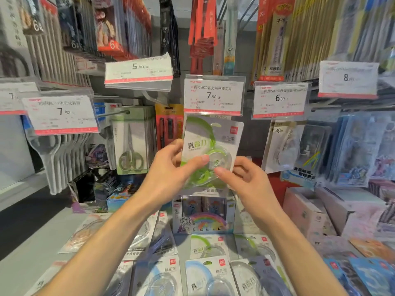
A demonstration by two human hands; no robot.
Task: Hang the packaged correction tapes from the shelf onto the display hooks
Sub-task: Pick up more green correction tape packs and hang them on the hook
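Note:
I hold a green packaged correction tape point(211, 137) up in front of the display wall, just below the 7.90 price tag point(213, 95). My left hand point(171, 167) pinches its lower left side, thumb across the front. My right hand point(243, 176) pinches its lower right corner. The hook behind the tag is hidden by the tag and the package. Several more packaged correction tapes, blue point(205, 276) and green point(208, 246), lie flat on the shelf point(40, 236) below my arms.
Packaged scissors point(131, 142) hang left of the held pack, a red pen pack point(168, 127) between them. A 40m tape pack point(284, 144) hangs to the right under the 6.00 tag. A rainbow display box point(203, 216) stands on the shelf under my hands.

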